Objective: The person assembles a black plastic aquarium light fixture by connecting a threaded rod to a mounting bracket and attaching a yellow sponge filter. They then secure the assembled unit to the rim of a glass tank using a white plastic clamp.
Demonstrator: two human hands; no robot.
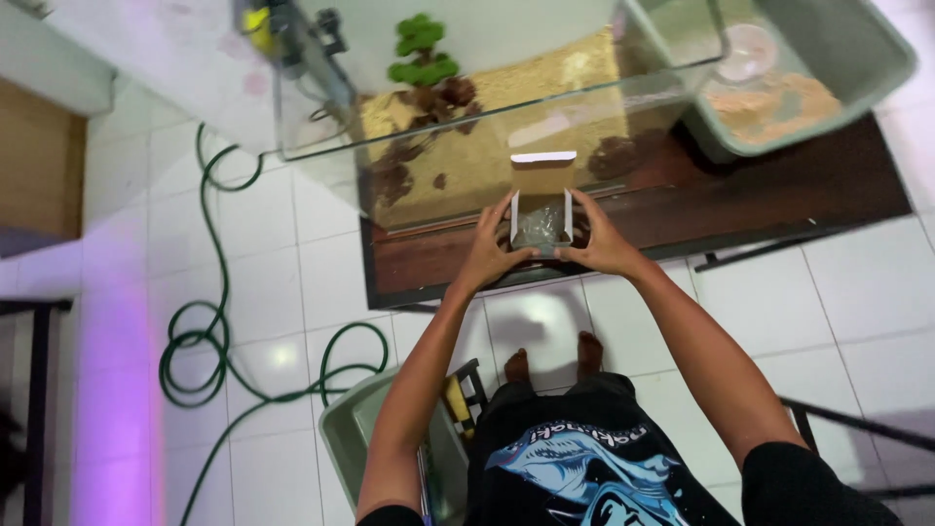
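Observation:
I hold a small open cardboard box point(542, 216) with both hands just in front of a glass aquarium point(458, 146). My left hand point(490, 248) grips the box's left side and my right hand point(599, 242) grips its right side. Its top flap stands up, and greyish gravel-like content shows inside. The aquarium has a sandy bottom, dark stones and a small green plant ornament point(421, 51). It rests on a dark wooden stand point(779, 190).
A grey-green tub point(808, 83) with sand and a clear round lid sits at the right of the stand. A green hose point(209, 336) coils on the white tiled floor at left. Another grey-green tub point(355, 438) stands by my legs.

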